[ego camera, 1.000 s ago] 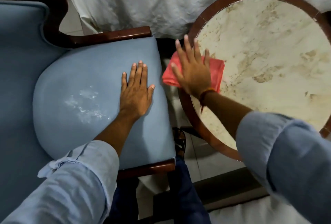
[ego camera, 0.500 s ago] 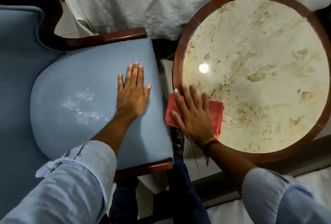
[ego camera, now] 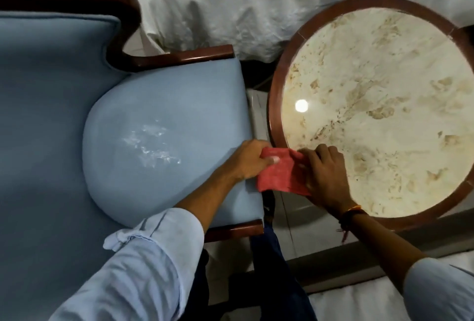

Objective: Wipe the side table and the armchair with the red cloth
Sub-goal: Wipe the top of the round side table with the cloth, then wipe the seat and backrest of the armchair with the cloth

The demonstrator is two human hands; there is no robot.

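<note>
hands (ego camera: 250,160) (ego camera: 324,170) meeting (knuckles up), both pinching red cloth (ego camera: 279,174)

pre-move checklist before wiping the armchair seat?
1. Red cloth held by left hand: ok.
2. Right hand also on cloth: ok.
3. Cloth off the side table top: ok, it hangs in the gap.
4. Cloth touching seat cushion: not ok.
5. Whitish smudge on cushion unobstructed: ok.
6. Cloth dampness: cannot tell.
</note>
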